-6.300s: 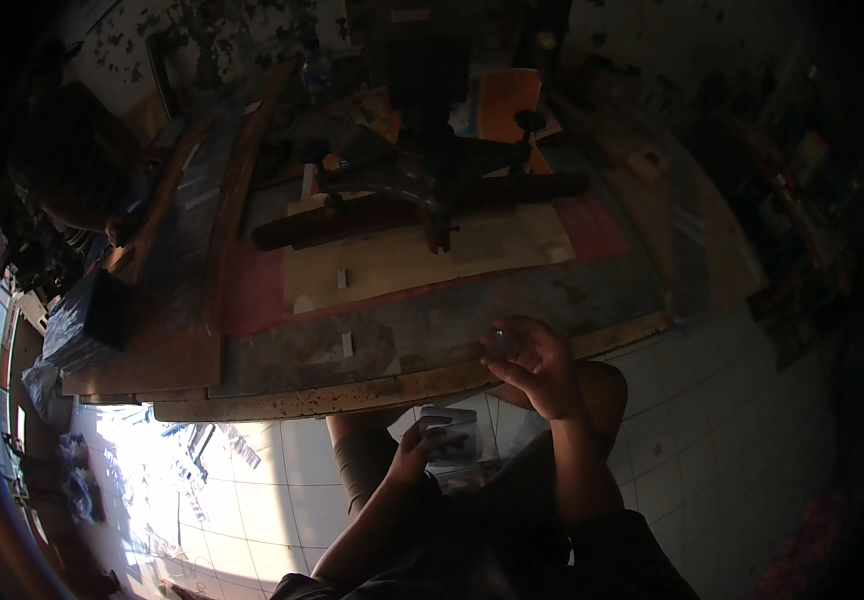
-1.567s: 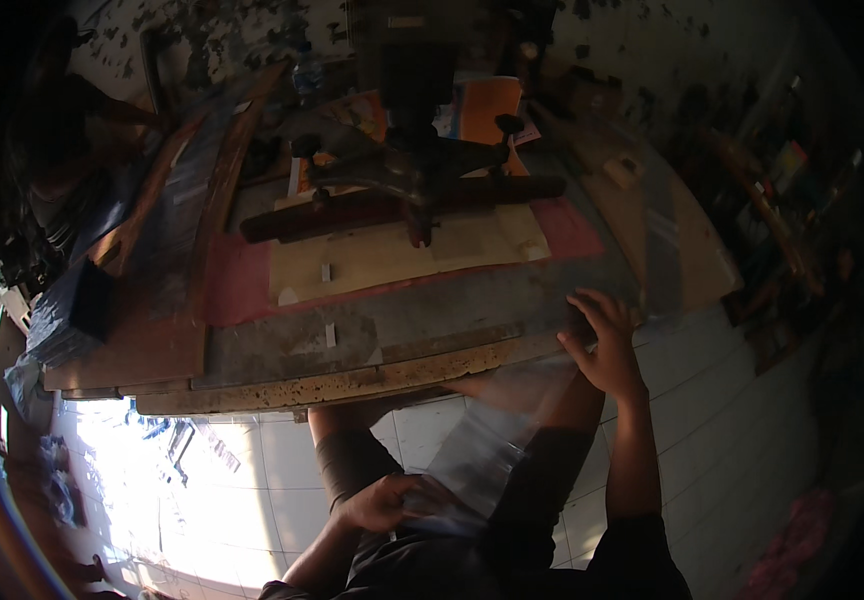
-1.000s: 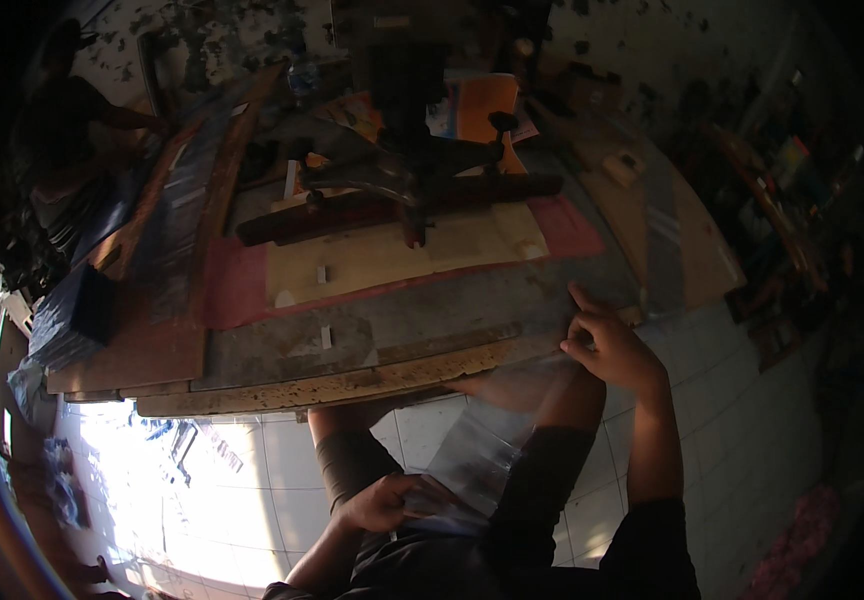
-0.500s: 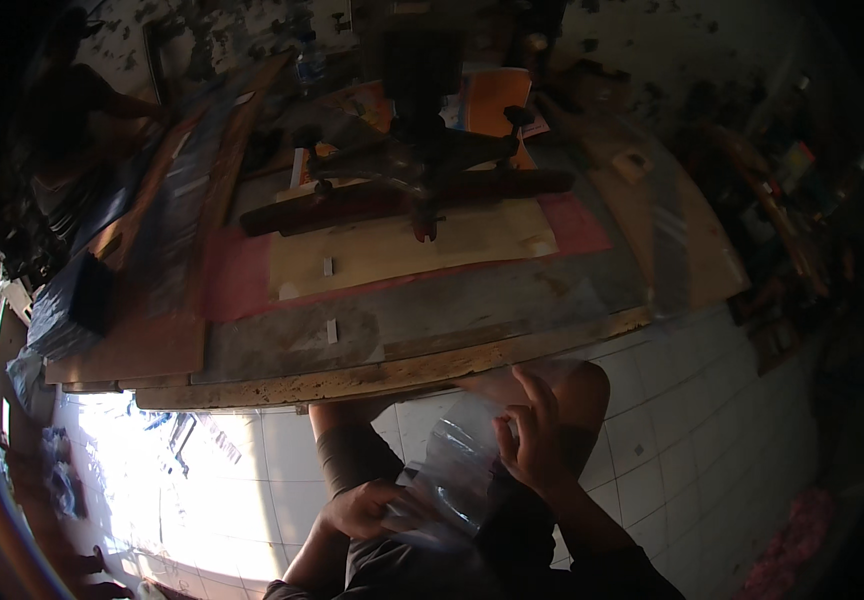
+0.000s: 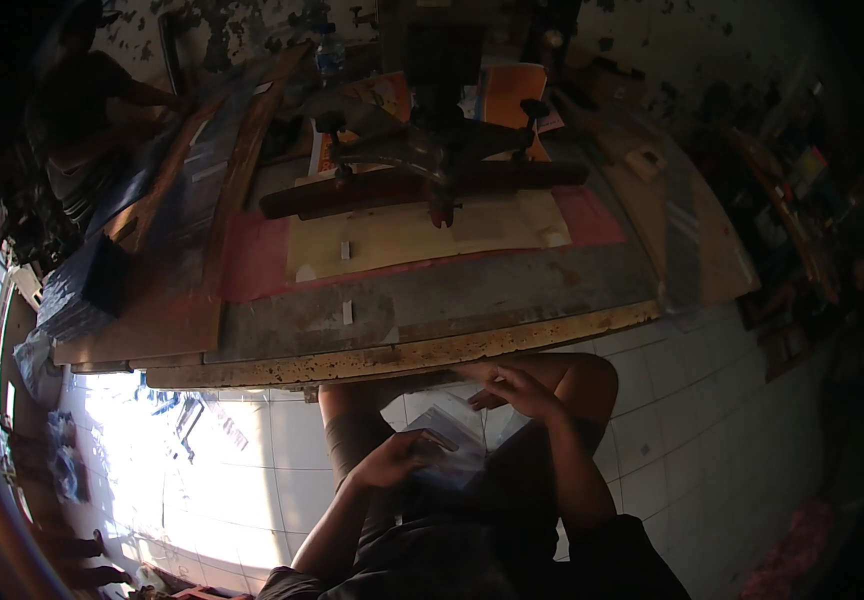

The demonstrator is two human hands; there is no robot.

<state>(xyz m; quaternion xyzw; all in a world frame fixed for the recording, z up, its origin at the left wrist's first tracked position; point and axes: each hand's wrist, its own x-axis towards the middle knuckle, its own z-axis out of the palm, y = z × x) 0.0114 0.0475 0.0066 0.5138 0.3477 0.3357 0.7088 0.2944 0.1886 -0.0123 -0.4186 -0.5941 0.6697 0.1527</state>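
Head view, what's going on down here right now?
A person's left hand is on some clear plastic over the lap; the right hand is near its far edge, contact unclear. On the table ahead, a dark metal frame sits above a yellow sheet.

no lettering, label, number or sign can be read on anything here.

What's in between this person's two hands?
Clear plastic, as the head view shows: the left hand holds it over the lap, and it spreads toward the right hand. Whether the right hand touches it, I can't tell.
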